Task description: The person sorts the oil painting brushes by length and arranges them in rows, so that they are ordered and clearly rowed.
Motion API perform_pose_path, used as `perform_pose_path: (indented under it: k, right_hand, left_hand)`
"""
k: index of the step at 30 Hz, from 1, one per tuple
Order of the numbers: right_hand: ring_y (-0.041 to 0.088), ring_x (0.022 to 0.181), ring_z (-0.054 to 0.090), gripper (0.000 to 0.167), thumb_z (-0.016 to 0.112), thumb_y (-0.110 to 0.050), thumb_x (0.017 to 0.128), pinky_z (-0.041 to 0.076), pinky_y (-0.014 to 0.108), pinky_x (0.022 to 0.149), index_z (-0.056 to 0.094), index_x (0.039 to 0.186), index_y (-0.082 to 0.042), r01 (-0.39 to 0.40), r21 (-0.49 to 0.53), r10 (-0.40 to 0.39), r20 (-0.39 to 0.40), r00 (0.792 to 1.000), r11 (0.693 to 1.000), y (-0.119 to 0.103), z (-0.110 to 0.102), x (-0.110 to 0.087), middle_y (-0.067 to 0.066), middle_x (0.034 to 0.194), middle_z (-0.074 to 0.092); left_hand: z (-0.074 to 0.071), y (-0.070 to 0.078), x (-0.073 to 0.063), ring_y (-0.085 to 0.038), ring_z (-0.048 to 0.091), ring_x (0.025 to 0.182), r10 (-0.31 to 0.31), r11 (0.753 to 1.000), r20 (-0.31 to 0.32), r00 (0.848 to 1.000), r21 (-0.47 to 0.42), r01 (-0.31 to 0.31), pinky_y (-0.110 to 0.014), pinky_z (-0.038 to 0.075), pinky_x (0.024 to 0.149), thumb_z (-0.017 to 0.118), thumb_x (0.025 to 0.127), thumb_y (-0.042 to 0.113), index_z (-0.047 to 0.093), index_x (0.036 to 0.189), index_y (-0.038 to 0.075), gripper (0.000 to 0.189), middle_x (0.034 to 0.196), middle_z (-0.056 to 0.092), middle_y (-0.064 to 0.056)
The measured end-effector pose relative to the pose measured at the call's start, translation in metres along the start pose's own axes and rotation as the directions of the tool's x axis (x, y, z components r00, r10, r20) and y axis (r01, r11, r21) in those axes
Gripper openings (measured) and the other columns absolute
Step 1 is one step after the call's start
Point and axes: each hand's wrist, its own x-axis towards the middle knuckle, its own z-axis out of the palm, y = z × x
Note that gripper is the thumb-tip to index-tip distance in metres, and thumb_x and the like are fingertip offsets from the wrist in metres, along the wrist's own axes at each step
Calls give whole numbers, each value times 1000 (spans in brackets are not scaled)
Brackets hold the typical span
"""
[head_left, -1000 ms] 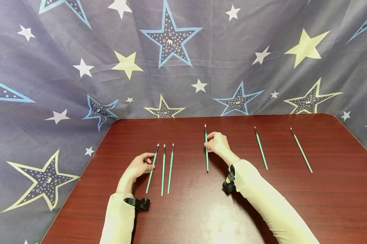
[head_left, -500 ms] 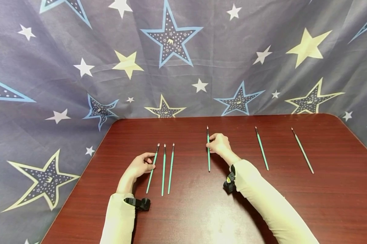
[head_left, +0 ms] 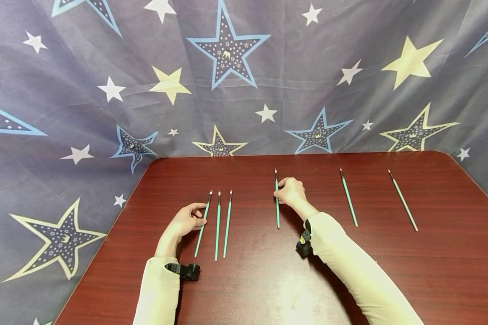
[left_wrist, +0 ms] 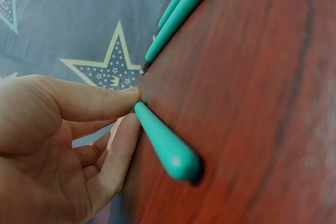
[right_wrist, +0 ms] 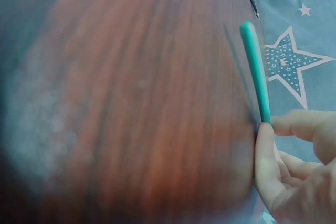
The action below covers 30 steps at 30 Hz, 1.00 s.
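Observation:
Thin paintbrushes with turquoise handles and dark ferrules lie on the table. My left hand [head_left: 184, 221] pinches the leftmost paintbrush [head_left: 199, 239] at mid-handle between thumb and finger; the left wrist view shows that brush's rounded handle end [left_wrist: 173, 158] close to the wood. Just right of it lie a second brush [head_left: 217, 230] and a third brush [head_left: 227, 228], roughly parallel. Farther right, my right hand [head_left: 291, 192] holds another paintbrush [head_left: 278, 214] by its handle, bristles toward the curtain. In the right wrist view a faint shadow runs beside this brush's handle [right_wrist: 255, 72].
Two more brushes lie apart on the right: one brush [head_left: 348, 198] and a slanted brush [head_left: 403, 201]. The reddish-brown table [head_left: 244, 289] ends at a star-patterned grey curtain [head_left: 244, 108] behind. Both wrists carry black cameras.
The brush in my right hand has shifted slightly right and its bristle end has come a little nearer. My left hand and the other brushes hold their places.

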Motion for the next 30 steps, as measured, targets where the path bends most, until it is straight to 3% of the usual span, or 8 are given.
perform_pose_path:
  k: [30]
  right_hand:
    - [17, 55, 66, 27, 70, -9, 75, 53, 22, 49, 65, 100, 0, -18, 47, 18, -3, 1000, 999, 0, -1, -3, 17, 84, 68]
  left_hand:
    - [0, -2, 0, -17, 56, 75, 11, 1000, 9, 1000, -2, -11, -33, 54, 75, 59, 83, -3, 45, 131, 3, 51, 88, 44, -9]
